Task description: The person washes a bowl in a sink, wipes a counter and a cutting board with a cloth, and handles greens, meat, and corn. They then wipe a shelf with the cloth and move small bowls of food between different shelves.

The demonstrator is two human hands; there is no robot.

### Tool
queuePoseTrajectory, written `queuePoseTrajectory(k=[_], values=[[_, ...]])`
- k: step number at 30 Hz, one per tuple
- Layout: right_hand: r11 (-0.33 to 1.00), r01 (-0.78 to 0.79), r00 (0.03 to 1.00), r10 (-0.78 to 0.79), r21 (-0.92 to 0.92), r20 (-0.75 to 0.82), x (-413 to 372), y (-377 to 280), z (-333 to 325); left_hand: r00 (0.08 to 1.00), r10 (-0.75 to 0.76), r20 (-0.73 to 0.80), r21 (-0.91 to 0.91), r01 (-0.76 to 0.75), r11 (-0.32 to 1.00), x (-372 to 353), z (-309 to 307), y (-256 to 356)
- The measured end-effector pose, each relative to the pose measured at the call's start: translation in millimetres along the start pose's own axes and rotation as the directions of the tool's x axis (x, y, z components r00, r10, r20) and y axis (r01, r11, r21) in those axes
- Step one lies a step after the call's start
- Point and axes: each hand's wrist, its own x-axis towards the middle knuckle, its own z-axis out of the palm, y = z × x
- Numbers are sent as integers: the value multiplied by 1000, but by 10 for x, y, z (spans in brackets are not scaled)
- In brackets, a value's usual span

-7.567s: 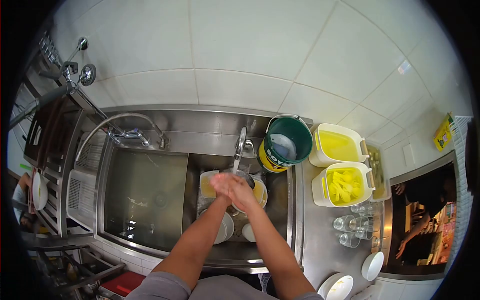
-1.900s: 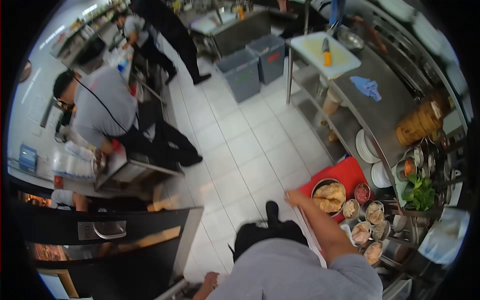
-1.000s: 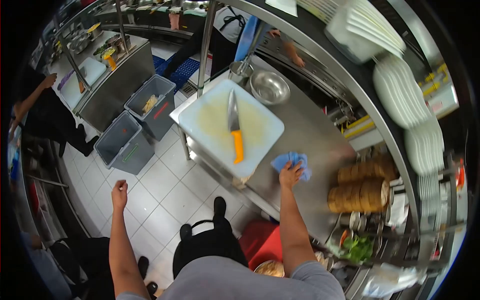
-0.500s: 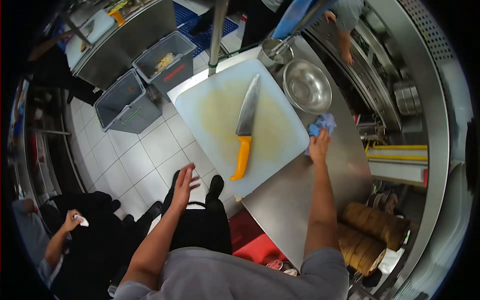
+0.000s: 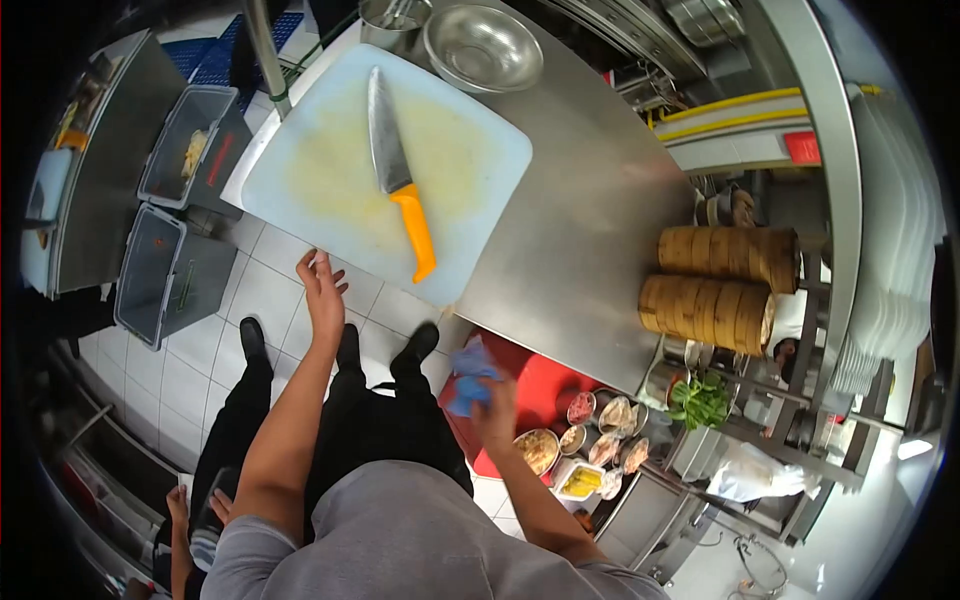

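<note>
My right hand (image 5: 495,412), a little blurred, grips a crumpled blue cloth (image 5: 468,375) over the red surface below the table's near edge. My left hand (image 5: 322,288) hangs in the air beside the white cutting board (image 5: 480,215), its fingers apart and holding nothing. On the board lies a large knife, its yellow handle (image 5: 413,232) toward me and its blade (image 5: 383,130) pointing away. The board looks stained yellowish in the middle. Behind it stand a steel bowl (image 5: 484,48) and a steel pot (image 5: 393,25) with a utensil in it.
Steel table (image 5: 585,190) extends right of the board. Bamboo steamers (image 5: 705,305), leafy greens (image 5: 700,400) and several food containers (image 5: 537,450) stand to the right. Two grey bins (image 5: 150,275) are on the floor at left. Another person's hand (image 5: 178,503) shows lower left.
My right hand has drawn the blue cloth off the table and back toward my body. My view has turned rightward, so the board appears further left. The knife still lies on the board.
</note>
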Motion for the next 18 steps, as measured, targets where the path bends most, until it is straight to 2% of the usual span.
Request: queuePoseTrajectory(k=[2,3,4,6,8,10,11,12,14,16,18], values=[[993,-88,951,107,75,-290,-46,-28,-298,995,-54,80,50,50,998,-75,-182,-131],[999,-41,954,41,5,-297,58,-59,-332,999,-14,35,125,10,992,-178,-192,-159],[997,6,954,-27,-71,-299,272,-64,-378,998,39,55,160,-47,986,-257,-198,-193],[958,78,995,-94,-277,-43,683,-141,-252,985,137,103,217,-157,964,-420,-158,-294],[848,243,970,-200,-472,141,1091,-112,49,982,123,144,153,-145,978,-663,14,-220],[794,288,957,-223,-536,184,1218,-5,150,974,69,215,142,-101,985,-840,51,-298],[767,308,951,-234,-563,203,1249,78,135,977,64,202,167,-98,981,-926,62,-375],[723,358,934,-280,-591,223,1242,232,66,972,53,228,262,-113,958,-980,26,-509],[639,424,904,-344,-641,255,1050,603,-123,956,13,294,459,-153,875,-1015,-231,-858],[646,364,931,-279,-671,236,791,992,-529,862,229,452,591,-481,648,-1090,-506,-1174],[667,305,952,-209,-679,222,491,1513,-996,876,102,471,746,-458,484,-1149,-883,-1450]])
